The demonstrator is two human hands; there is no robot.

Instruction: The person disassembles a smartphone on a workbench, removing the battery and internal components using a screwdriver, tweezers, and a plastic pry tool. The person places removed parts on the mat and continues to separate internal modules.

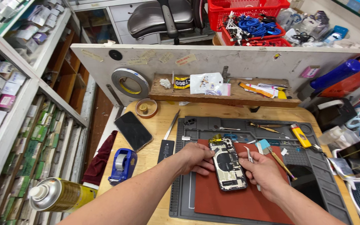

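A person is working over an opened smartphone (pixel 228 163), which is lying back-side up with its internals exposed on a red mat (pixel 238 200) atop a grey repair mat (pixel 313 183) on the wooden tabletop (pixel 155 129). The left hand (pixel 196 158) is reaching in from the lower left, forearm stretched across the tabletop, its grip resting against the phone's left edge with curled fingers steadying it. The right hand (pixel 265 171) is coming in from the lower right, wrist bent inward, pinching a pair of metal tweezers (pixel 250 155) between thumb and forefinger while its other fingers are touching the phone's right edge. A yellow lighter (pixel 301 136) and a screwdriver (pixel 281 163) are lying on the grey mat just beyond the right hand. A dark phone screen (pixel 133 130), a blue tape dispenser (pixel 122 165) and a spray can (pixel 59 194) are sitting well to the left.
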